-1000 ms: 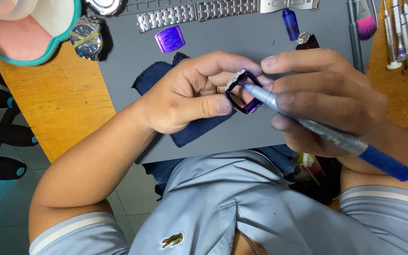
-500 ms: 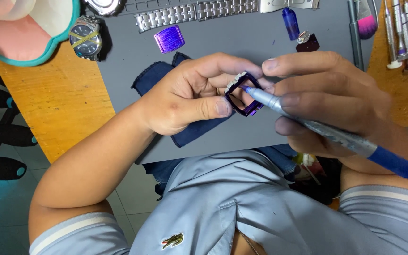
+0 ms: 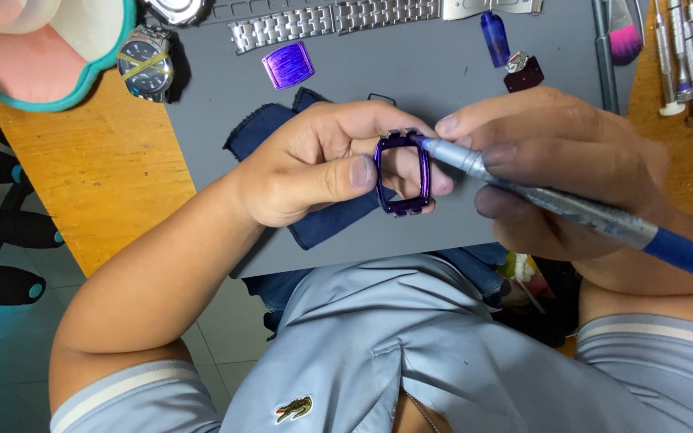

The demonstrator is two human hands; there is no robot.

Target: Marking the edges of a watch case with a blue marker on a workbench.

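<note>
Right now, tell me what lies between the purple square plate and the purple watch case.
In the head view, between purple square plate and purple watch case lie the dark blue cloth and left hand.

The left hand (image 3: 322, 164) is reaching in from the lower left, forearm bare and slanting up across the counter's near edge, wrist bent slightly. Its thumb is lying flat across the front while the curled fingers are wrapping behind, a firm pinching grip. The right hand (image 3: 555, 168) is coming in from the right, knuckles up, fingers bunched in a writing-style grip, index finger stretched forward toward the left hand. The two hands are sitting just beside each other, fingertips almost touching, both held above the counter's near edge.
</note>
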